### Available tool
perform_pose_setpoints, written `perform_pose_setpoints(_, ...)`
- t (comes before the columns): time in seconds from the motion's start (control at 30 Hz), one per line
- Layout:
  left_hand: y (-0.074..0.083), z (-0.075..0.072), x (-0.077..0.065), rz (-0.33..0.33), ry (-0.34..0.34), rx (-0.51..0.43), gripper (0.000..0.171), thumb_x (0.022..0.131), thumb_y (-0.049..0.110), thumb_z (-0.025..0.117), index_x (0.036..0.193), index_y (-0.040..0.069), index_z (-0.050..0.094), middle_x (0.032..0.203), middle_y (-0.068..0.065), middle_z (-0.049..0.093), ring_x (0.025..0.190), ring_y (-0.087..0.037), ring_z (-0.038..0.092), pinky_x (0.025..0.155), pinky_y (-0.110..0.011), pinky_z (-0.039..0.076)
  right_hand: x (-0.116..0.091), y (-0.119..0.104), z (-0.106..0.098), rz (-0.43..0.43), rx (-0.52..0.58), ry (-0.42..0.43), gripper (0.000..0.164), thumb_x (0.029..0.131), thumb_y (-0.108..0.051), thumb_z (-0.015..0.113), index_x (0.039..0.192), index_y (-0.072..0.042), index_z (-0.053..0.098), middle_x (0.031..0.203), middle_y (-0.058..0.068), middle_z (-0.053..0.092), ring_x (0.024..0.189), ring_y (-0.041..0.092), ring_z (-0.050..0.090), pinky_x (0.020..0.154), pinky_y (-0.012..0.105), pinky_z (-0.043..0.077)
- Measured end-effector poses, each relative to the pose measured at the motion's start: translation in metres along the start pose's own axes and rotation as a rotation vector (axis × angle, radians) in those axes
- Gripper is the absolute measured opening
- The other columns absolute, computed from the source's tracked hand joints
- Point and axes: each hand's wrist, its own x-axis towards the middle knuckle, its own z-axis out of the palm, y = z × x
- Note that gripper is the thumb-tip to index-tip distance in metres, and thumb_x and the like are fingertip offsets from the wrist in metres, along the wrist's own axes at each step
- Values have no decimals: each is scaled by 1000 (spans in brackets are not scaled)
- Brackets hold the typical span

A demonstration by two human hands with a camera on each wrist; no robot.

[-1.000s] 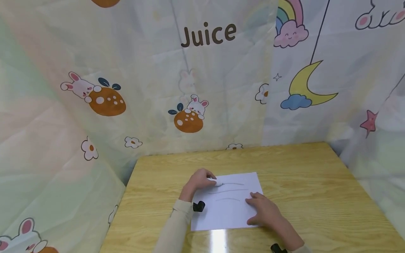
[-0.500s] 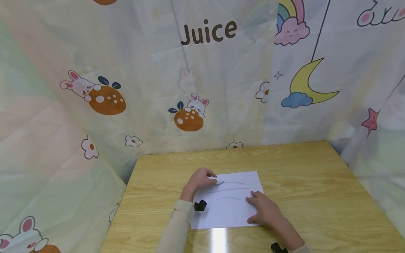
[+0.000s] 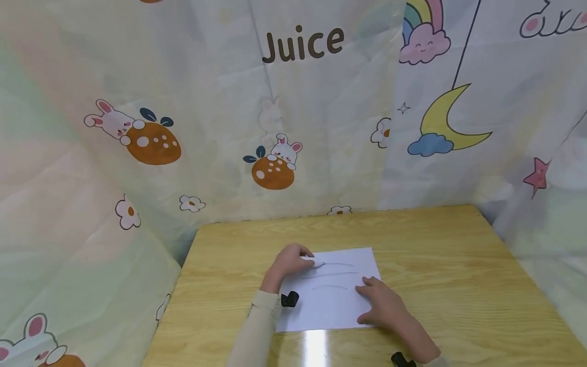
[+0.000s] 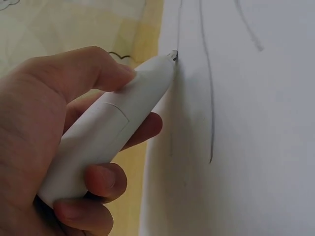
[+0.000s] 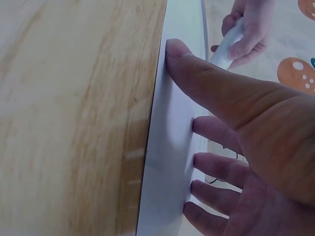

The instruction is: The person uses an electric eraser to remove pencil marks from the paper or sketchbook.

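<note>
My left hand [image 3: 290,260] grips a white pen-shaped correction tape [image 4: 118,118], its fingers and thumb wrapped round the thick body. The small tip meets a thin grey line near the paper's far left part; only a faint trace of line shows on the near side of the tip in the left wrist view. Three hand-drawn grey lines cross the white sheet of paper [image 3: 330,313]. My right hand [image 3: 384,306] rests on the sheet's right edge, fingers spread, with the thumb near the front corner. It holds nothing.
The sheet lies on a wood-grain table [image 3: 440,260]. A patterned curtain [image 3: 220,132] rises behind the table and along both sides. Black wrist mounts show at the left wrist [image 3: 290,299] and right wrist [image 3: 403,360].
The head view has shifted slightly. Both hands, the correction tape and the sheet keep nearly the same places.
</note>
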Motion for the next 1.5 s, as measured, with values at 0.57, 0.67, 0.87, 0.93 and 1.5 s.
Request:
perform_pose_setpoints(0.57, -7, -2, -1, -35, 23, 9, 16, 82, 31, 75, 94, 20, 78, 99, 5, 69, 93, -13, 62, 80, -36, 49, 3, -5, -4, -4, 48, -18, 74, 58, -30, 93, 121, -2, 67, 135, 26, 51, 127, 48, 41, 98, 58, 37)
perform_pose_setpoints(0.67, -6, -2, -2, -37, 19, -5, 17, 83, 31, 75, 94, 20, 78, 100, 5, 69, 93, -13, 62, 79, -35, 50, 2, -5, -4, -3, 52, -9, 74, 57, -29, 94, 121, -1, 67, 135, 26, 51, 128, 48, 41, 98, 58, 37)
perform_pose_setpoints(0.87, 1, -2, -1, -19, -5, -22, 19, 82, 33, 75, 95, 20, 78, 101, 4, 69, 94, -13, 62, 80, -35, 50, 2, -5, -4, -6, 56, -7, 74, 57, -29, 93, 121, -2, 67, 136, 25, 51, 129, 47, 40, 100, 57, 35)
perform_pose_setpoints(0.93, 1, -3, -1, -24, 13, -12, 18, 82, 33, 75, 94, 20, 78, 100, 4, 69, 94, -14, 62, 81, -36, 49, 2, -5, -4, -9, 56, -2, 74, 57, -29, 93, 120, -2, 67, 136, 25, 51, 129, 47, 40, 100, 57, 35)
perform_pose_setpoints(1.5, 4, 1, 1, -38, 8, -19, 17, 83, 31, 75, 95, 20, 78, 99, 5, 68, 91, -12, 61, 80, -35, 49, -4, 1, -3, -13, 64, 18, 74, 56, -31, 93, 120, -1, 67, 135, 25, 52, 128, 47, 41, 98, 57, 37)
